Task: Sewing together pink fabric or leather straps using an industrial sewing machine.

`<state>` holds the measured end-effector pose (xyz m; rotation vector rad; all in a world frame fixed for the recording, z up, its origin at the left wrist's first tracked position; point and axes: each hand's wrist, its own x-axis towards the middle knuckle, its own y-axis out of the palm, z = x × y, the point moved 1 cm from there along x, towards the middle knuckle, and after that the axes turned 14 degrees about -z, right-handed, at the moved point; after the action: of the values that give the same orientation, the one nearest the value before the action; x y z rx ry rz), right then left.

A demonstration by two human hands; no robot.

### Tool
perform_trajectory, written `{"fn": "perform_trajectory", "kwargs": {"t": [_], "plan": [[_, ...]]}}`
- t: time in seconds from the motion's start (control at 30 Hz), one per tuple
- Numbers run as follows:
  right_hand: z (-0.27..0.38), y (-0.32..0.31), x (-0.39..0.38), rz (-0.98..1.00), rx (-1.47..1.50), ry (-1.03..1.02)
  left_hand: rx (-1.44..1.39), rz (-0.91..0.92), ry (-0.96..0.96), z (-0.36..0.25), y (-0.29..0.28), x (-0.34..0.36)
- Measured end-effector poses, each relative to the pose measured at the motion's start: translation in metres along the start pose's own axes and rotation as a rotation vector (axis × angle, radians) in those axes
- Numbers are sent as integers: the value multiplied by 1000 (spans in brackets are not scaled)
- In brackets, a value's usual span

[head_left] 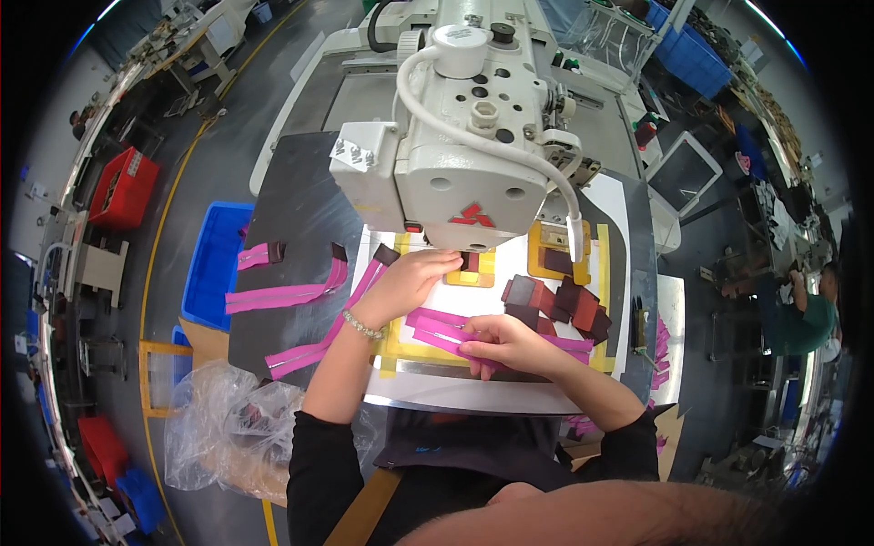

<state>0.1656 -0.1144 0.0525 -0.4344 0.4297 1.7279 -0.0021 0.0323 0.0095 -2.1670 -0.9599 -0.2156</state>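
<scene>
Our left hand [411,278] presses flat below the sewing machine [455,155]; our right hand [499,344], nearer us, pinches a flat pink strip [443,335] on the yellow-edged template [393,350].

Left hand [411,278] flat, palm down; right hand [503,341] with fingers pinched, forearms converging.

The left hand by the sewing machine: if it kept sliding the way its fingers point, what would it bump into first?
Probably the small dark red piece under the machine head. The left hand points right, its fingertips almost at it, though depth is unclear.
</scene>
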Motion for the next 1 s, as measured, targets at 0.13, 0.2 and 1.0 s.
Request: {"fn": "perform_trajectory", "kwargs": {"t": [0.13, 0.2, 1.0], "plan": [[0, -6, -1, 114, 157, 73, 9, 12, -6, -2, -1, 2], [4, -9, -7, 88, 255, 140, 18, -2, -18, -1, 1, 3], [17, -108, 37, -318, -291, -197, -4, -1, -28, -7, -3, 5]]}}
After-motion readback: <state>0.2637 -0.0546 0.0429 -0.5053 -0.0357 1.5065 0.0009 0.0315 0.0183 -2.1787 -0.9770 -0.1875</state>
